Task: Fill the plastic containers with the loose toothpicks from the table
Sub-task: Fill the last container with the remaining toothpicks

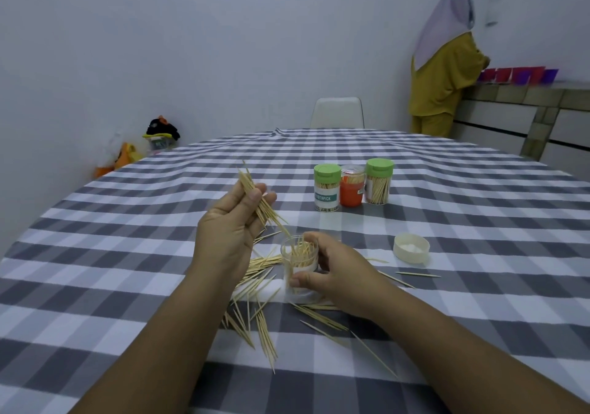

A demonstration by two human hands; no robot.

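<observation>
- Pale walls, round table (127, 254) under a grey-and-white checked cloth; white chair (337, 112) at the far side.
- Left hand (228, 222) raised over the table, thumb and fingers pinching a bundle of toothpicks (260, 203). Bundle tilted, lower tips pointing down into the open mouth of the clear container (298, 260).
- Right hand (332, 273) curled round the clear container, thumb on the near side, fingers wrapped behind. Container upright on the cloth, partly filled with toothpicks.
- Loose toothpicks (255, 311) scattered on the cloth around and in front of the container, most to its left and near side; a few strays (418, 274) to the right.
- White lid (411, 248) lying open side up on the cloth, right of the container, apart from it.
- Three filled containers standing together further back: green-lidded jar (326, 187) labelled TOOTHPICK, orange jar (352, 190), second green-lidded jar (379, 181). All closed, touching or nearly so.
- Background right: a person in a mustard outfit (443, 72) at a counter (517, 94) with red and purple cups (523, 75).
- Floor by left wall: orange and black items (161, 132), too blurred to identify.
</observation>
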